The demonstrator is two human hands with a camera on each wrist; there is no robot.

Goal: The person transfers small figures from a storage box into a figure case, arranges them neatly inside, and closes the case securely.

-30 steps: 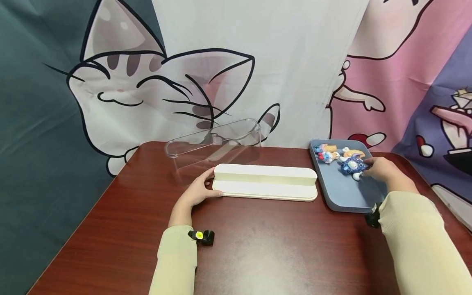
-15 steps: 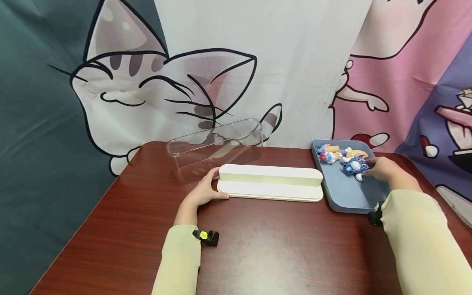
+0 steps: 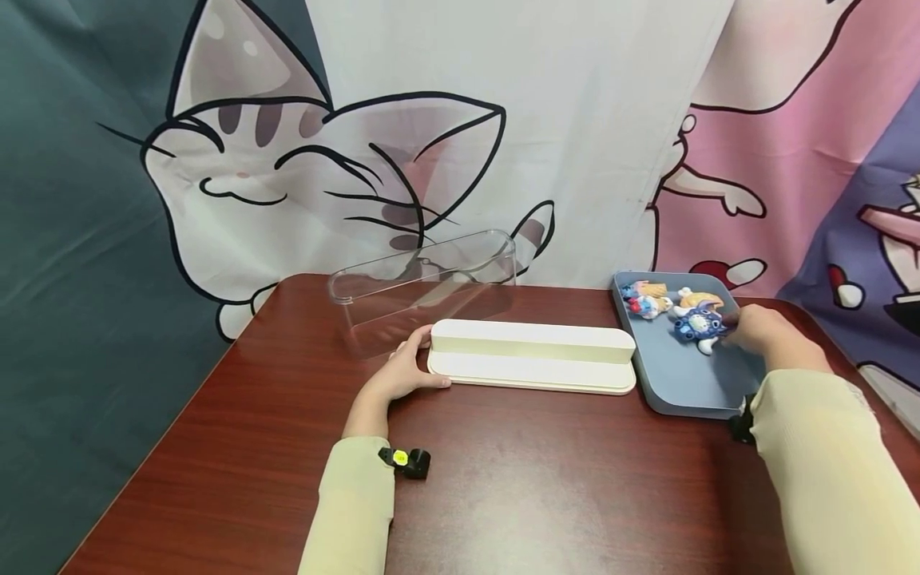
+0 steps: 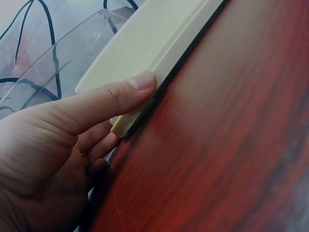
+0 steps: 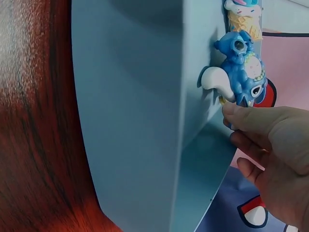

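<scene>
A cream-white two-step display stand (image 3: 532,367) lies on the table. My left hand (image 3: 402,374) grips its left end; in the left wrist view the thumb (image 4: 142,81) presses on the stand's front edge (image 4: 169,63), with the other fingers partly hidden behind the end. To the right is a blue-grey tray (image 3: 683,383) of small figurines. My right hand (image 3: 772,334) reaches into it and pinches a blue big-eared figurine (image 3: 699,323) between thumb and fingers. In the right wrist view this figurine (image 5: 244,67) still lies against the tray floor, its white part pointing out to the side.
Other figurines share the tray: a blue one with an ice-cream cone (image 3: 642,299) at the back left and a tan-and-white one (image 3: 695,298) behind the held one. A clear plastic cover (image 3: 424,291) stands behind the stand, near a printed cloth backdrop (image 3: 575,144).
My left hand and the stand have slid slightly right, closer to the tray. The right hand has shifted a little to the right at the blue figurine. The head view has turned slightly.
</scene>
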